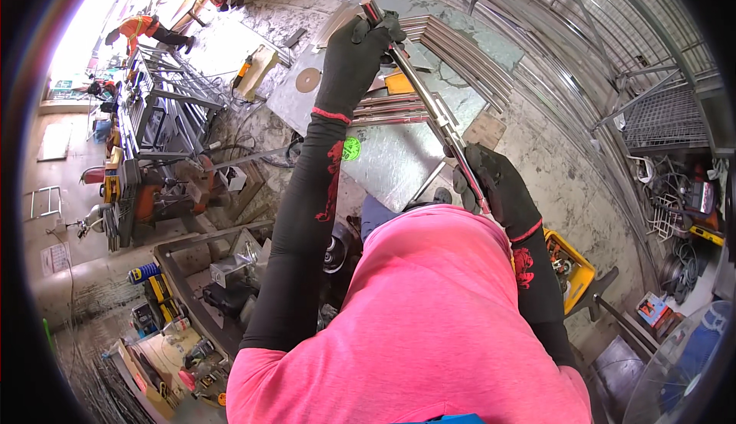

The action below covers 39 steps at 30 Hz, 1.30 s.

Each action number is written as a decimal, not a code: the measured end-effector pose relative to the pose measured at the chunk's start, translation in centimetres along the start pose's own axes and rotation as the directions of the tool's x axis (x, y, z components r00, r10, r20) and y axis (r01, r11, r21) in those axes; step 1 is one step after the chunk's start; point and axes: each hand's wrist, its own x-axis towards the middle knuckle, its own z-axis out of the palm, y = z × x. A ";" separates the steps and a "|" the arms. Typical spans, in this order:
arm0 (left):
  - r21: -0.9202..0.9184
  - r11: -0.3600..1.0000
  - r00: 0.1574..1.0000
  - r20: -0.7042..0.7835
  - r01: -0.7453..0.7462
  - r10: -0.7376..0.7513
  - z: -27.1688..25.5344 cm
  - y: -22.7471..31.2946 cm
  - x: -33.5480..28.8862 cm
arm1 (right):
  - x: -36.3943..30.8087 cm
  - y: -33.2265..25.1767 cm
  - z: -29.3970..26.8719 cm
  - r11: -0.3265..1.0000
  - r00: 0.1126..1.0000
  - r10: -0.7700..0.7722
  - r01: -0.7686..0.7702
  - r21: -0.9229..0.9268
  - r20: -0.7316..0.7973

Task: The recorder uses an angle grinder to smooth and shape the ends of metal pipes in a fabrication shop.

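Presently, your left hand (356, 57) grips the bar (419, 89) near its far end; your right hand (500, 186) grips it near the other, closer to your body. Its long axis slants across the sheet (383, 165), ending past the near right edge.

Yellow bin (586, 277), blue-bladed fan (690, 374); co-worker (139, 27) in orange, stooping

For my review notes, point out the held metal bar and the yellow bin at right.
Metal bar (439, 116), head view: middle of its length.
Yellow bin (581, 287), head view: its right side.
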 end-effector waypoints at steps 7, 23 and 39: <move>-0.140 0.990 1.000 -0.011 -0.014 0.013 -0.4 -0.2 -0.7 | -0.9 -1.3 1.5 0.999 0.998 -0.027 0.026 -0.018 -0.059; -0.151 0.988 1.000 0.021 -0.015 0.019 0.1 -0.3 -1.8 | -0.8 -0.5 1.0 0.994 0.994 -0.069 0.061 0.095 0.084; -0.273 0.961 0.999 0.018 0.032 -0.028 0.9 1.3 -3.5 | 2.7 -4.2 3.7 0.899 0.975 -0.003 -0.095 0.427 0.224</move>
